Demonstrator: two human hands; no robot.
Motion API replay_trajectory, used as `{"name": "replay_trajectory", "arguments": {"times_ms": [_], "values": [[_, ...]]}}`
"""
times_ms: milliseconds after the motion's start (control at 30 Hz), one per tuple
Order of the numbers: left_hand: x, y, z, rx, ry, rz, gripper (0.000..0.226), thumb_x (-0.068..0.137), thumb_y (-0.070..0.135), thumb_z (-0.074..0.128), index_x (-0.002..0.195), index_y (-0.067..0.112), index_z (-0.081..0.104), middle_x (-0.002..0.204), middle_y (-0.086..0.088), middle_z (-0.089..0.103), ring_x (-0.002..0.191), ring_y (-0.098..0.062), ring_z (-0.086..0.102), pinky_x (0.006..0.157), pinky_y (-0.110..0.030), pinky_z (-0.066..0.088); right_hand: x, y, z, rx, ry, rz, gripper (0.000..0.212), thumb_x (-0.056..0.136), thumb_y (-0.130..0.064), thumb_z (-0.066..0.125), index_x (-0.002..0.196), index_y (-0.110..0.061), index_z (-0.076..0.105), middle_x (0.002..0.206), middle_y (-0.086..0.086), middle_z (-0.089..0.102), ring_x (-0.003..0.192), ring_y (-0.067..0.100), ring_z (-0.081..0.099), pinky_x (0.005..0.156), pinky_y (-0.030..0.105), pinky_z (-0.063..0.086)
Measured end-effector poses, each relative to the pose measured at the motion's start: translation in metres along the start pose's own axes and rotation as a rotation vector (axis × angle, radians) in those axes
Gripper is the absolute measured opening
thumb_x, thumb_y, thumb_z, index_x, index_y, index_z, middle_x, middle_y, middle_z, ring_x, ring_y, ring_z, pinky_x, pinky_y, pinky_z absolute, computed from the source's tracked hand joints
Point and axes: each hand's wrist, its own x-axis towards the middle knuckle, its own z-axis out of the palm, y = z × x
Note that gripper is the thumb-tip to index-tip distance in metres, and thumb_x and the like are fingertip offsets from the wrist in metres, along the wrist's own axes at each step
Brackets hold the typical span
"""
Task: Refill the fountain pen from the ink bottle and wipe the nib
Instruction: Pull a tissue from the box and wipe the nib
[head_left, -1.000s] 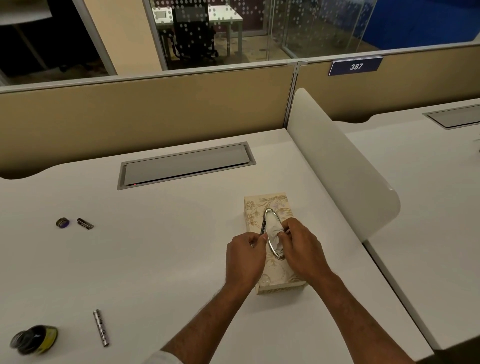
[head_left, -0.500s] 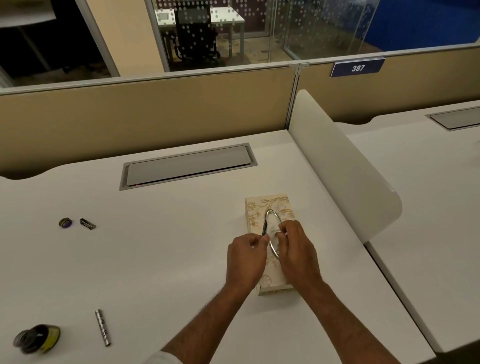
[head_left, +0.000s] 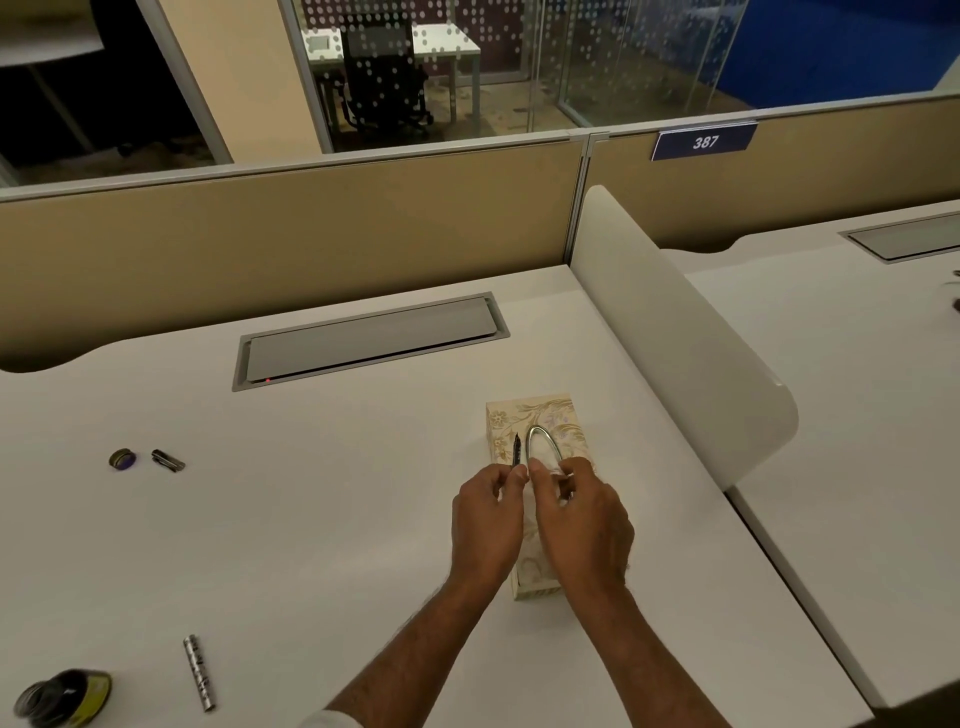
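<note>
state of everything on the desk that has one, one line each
pen section: held in left hand, nib bare, pointing away
tissue box: flat, tissue pinched by right hand
ink bottle: open
bottle cap: off, on desk
pen barrel: detached, lying flat

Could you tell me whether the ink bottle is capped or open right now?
Open: the ink bottle shows a bare dark mouth, and a small round cap lies apart.

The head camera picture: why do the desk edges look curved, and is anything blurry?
Head view: the wide-angle lens bows the partition top and desk edges; the ink bottle at the lower left corner is smeared and soft; the pen section in the left hand stays fairly sharp; lighting is dim and even, without glare.
</note>
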Motion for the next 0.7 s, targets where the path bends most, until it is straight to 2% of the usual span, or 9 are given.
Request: {"name": "replay_trajectory", "arguments": {"times_ms": [67, 200, 333, 433, 500, 600, 633, 700], "values": [[0.002, -0.001, 0.0, 0.01, -0.008, 0.012, 0.027, 0.101, 0.035, 0.055, 0.089, 0.02, 0.074, 0.076, 0.006, 0.072, 0.067, -0.003, 0.06, 0.063, -0.022, 0.046, 0.005, -0.002, 0.003, 0.059, 0.018, 0.07, 0.03, 0.091, -0.051, 0.062, 0.094, -0.021, 0.066, 0.083, -0.003, 0.073, 0.078, 0.019, 0.067, 0.065, 0.03, 0.052], [0.004, 0.001, -0.002, 0.027, -0.031, 0.015, 0.028, 0.102, 0.033, 0.055, 0.089, 0.017, 0.074, 0.073, 0.004, 0.07, 0.061, -0.003, 0.056, 0.06, -0.022, 0.045, 0.009, 0.0, 0.009, 0.29, 0.052, 0.164, 0.005, 0.087, -0.023, 0.071, 0.087, -0.018, 0.069, 0.078, -0.001, 0.072, 0.074, 0.019, 0.068, 0.062, 0.03, 0.052], [0.005, 0.003, -0.004, 0.039, -0.053, 0.011, 0.028, 0.101, 0.032, 0.056, 0.088, 0.015, 0.074, 0.08, -0.004, 0.075, 0.07, -0.017, 0.066, 0.066, -0.033, 0.052, 0.002, -0.001, 0.008, 0.511, 0.044, 0.122, 0.012, 0.086, -0.008, 0.073, 0.085, -0.019, 0.071, 0.081, -0.005, 0.072, 0.076, 0.014, 0.067, 0.066, 0.027, 0.054], [0.006, 0.002, -0.005, 0.025, -0.061, 0.002, 0.027, 0.101, 0.032, 0.057, 0.089, 0.015, 0.074, 0.083, -0.005, 0.076, 0.078, -0.023, 0.069, 0.065, -0.031, 0.052, -0.002, 0.005, 0.012, 0.562, 0.028, 0.089, 0.015, 0.088, -0.01, 0.072, 0.092, -0.024, 0.069, 0.089, -0.007, 0.072, 0.084, 0.016, 0.068, 0.073, 0.038, 0.06], [0.006, 0.003, -0.004, 0.026, -0.067, -0.003, 0.027, 0.101, 0.033, 0.056, 0.091, 0.016, 0.074, 0.085, -0.003, 0.077, 0.082, -0.023, 0.072, 0.067, -0.031, 0.056, -0.004, 0.007, 0.012, 0.565, 0.012, 0.08, 0.02, 0.09, -0.015, 0.07, 0.105, -0.028, 0.065, 0.097, -0.006, 0.071, 0.087, 0.017, 0.068, 0.074, 0.043, 0.061], [0.005, 0.001, -0.003, 0.014, -0.071, -0.006, 0.028, 0.102, 0.035, 0.055, 0.095, 0.019, 0.075, 0.089, -0.002, 0.078, 0.086, -0.022, 0.072, 0.074, -0.039, 0.059, -0.001, 0.004, 0.008, 0.465, -0.026, 0.091, 0.045, 0.089, -0.029, 0.073, 0.13, -0.023, 0.054, 0.101, -0.004, 0.067, 0.093, 0.017, 0.064, 0.075, 0.03, 0.055], [0.005, 0.001, -0.003, 0.009, -0.07, -0.007, 0.028, 0.102, 0.036, 0.054, 0.095, 0.019, 0.076, 0.089, -0.002, 0.078, 0.086, -0.022, 0.072, 0.075, -0.04, 0.059, 0.001, 0.002, 0.007, 0.411, -0.025, 0.096, 0.048, 0.088, -0.033, 0.073, 0.131, -0.02, 0.055, 0.1, -0.004, 0.065, 0.094, 0.018, 0.062, 0.074, 0.026, 0.051], [0.006, 0.0, -0.003, 0.005, -0.063, -0.008, 0.028, 0.102, 0.035, 0.054, 0.094, 0.019, 0.075, 0.087, -0.003, 0.078, 0.084, -0.022, 0.072, 0.075, -0.041, 0.059, 0.007, 0.002, 0.008, 0.306, -0.02, 0.085, 0.038, 0.088, -0.035, 0.073, 0.118, -0.014, 0.064, 0.097, -0.001, 0.067, 0.095, 0.022, 0.061, 0.071, 0.029, 0.05]]}}
